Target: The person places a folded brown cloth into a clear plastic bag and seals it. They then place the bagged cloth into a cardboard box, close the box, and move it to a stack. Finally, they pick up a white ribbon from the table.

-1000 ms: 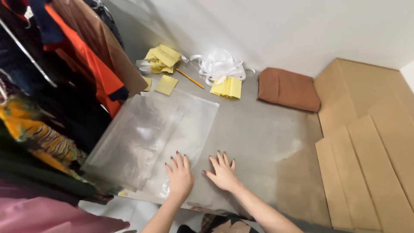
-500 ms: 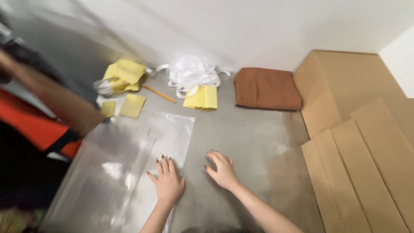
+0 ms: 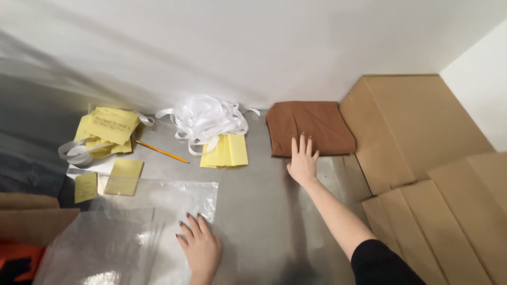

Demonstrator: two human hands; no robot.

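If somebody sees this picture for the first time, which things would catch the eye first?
Probably the right hand, reaching out to the folded brown cloth by the wall. Next, the left hand lying flat on the clear plastic bag in front. The white ribbon tangle and yellow paper slips also stand out.

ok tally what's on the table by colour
yellow: 3, note piles and pencil
white: 1, ribbon heap
brown: 1, folded cloth under right hand
clear: 1, bag under left hand
total: 6
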